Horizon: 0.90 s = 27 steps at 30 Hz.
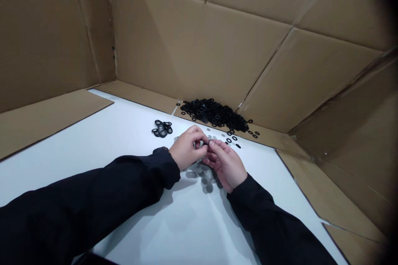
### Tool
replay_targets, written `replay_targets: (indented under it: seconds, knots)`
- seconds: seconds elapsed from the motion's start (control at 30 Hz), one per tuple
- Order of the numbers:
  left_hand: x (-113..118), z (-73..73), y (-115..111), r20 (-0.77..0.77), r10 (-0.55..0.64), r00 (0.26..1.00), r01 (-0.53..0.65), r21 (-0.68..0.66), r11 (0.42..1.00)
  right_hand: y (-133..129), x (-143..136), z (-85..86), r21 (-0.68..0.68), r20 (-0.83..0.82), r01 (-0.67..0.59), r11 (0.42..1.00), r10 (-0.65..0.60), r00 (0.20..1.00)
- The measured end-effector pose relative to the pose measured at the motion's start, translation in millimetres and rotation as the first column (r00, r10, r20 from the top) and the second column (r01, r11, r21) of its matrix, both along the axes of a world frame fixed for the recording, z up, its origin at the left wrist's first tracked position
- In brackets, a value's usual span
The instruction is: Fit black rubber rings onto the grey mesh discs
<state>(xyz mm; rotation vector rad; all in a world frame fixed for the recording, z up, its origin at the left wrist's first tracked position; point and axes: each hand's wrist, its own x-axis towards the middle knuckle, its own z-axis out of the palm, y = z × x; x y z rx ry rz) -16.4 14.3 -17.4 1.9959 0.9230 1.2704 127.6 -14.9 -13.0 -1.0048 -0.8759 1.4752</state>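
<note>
Dark sleeves (118,186) reached in from the near edge of the white worktop (174,232). Both hands met over its middle, toward the far edge, with the grip of each narrow: the left hand (188,147) and the right hand (228,165) pinched a small black ring (206,144) between their fingertips, partly hidden. Beneath and around them, translucent grey discs (209,189) lay scattered, some overlapping. Just beyond the left hand sat a small cluster of black rings (161,131), several with pale centres. A few loose rings (229,140) lay near the far edge, beyond the right hand. Along that edge, a large heap of black rings (214,112) rested mostly on a cardboard strip (146,98), against a cardboard wall (192,49).
</note>
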Motion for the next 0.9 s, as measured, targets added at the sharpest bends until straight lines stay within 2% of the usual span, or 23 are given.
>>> replay_targets:
  seconds: [0.23, 0.43, 0.7, 0.9]
  knots:
    - [0.2, 2.0, -0.5, 0.027, -0.017, 0.999, 0.017, -0.018, 1.0, -0.3, 1.9, -0.9, -0.009, -0.071, -0.047, 0.999, 0.046, 0.996]
    - [0.7, -1.4, 0.1, 0.018, -0.038, 0.999, 0.038, 0.006, 0.999, -1.0, -0.2, -1.2, 0.001, 0.025, -0.038, 0.999, 0.038, 0.999]
    - [-1.4, 2.2, -1.4, 0.046, -0.029, 0.999, 0.03, -0.02, 0.999, -1.5, 1.4, 0.1, 0.039, -0.112, -0.131, 0.991, 0.134, 0.985]
    - [-2.3, 1.9, -1.6, 0.035, -0.018, 0.999, 0.017, 0.019, 1.0, 0.4, -0.3, -3.3, 0.044, -0.047, -0.086, 0.995, 0.088, 0.995]
